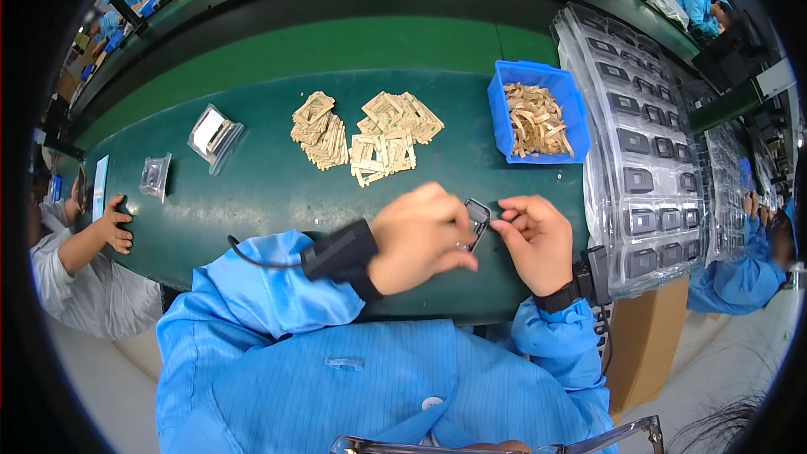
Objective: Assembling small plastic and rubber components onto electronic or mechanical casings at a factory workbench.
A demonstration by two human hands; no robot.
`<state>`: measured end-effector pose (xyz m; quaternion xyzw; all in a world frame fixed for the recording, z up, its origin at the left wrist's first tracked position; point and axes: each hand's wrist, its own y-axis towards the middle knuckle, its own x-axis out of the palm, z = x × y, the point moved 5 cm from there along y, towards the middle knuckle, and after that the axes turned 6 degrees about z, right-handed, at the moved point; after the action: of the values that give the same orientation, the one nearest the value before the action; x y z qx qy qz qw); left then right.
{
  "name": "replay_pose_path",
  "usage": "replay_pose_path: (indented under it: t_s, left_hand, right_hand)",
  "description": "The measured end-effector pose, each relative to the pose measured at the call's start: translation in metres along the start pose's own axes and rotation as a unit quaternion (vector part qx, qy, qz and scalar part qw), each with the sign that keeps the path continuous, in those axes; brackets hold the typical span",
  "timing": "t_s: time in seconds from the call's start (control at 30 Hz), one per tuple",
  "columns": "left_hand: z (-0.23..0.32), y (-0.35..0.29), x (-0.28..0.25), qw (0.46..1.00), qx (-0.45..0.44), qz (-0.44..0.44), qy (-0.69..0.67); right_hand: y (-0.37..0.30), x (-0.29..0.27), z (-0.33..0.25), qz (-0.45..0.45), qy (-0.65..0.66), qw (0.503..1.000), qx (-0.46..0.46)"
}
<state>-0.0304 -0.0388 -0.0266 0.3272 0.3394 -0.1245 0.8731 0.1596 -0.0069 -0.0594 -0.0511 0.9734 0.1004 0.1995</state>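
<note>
Near the front of the green table, a small dark rectangular housing with a pale inside [478, 220] sits tilted between my two hands. My left hand [423, 234] is bent over its left side, thumb and fingers closing on it; motion blurs the fingertips a little. Close to the housing's right edge is my right hand [538, 242], thumb and fingers curled in a pinch. Whatever may be between those fingertips is too small to make out. Both wrists wear black straps with black boxes and cables.
Beyond my hands lie piles of flat tan frames [388, 130]. A blue bin [499, 109] holds curled tan strips. Stacked clear trays [593, 151] with dark housings line the right. Clear bags [216, 139] lie left. Another person's hand [115, 227] rests on the table's left edge.
</note>
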Motion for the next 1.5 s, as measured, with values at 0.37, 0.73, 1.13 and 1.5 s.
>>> replay_pose_path:
  t_s: [0.37, 0.73, 1.13, 1.5]
  left_hand:
    - [-0.031, 0.019, 0.002, 0.986, -0.168, -0.014, 0.007]
    - [-0.022, 0.01, 0.004, 0.991, -0.122, 0.005, 0.046]
    - [-0.022, 0.019, 0.014, 0.991, -0.056, 0.072, 0.098]
    - [-0.021, 0.105, -0.021, 0.938, -0.206, 0.085, -0.264]
  right_hand:
    - [-0.005, 0.015, 0.008, 0.01, 0.061, 0.989, 0.135]
    - [-0.017, 0.021, -0.038, 0.025, -0.155, 0.987, -0.013]
    - [0.001, 0.027, -0.027, 0.04, -0.235, 0.969, -0.066]
    - [0.038, -0.018, -0.053, 0.082, 0.271, 0.959, -0.011]
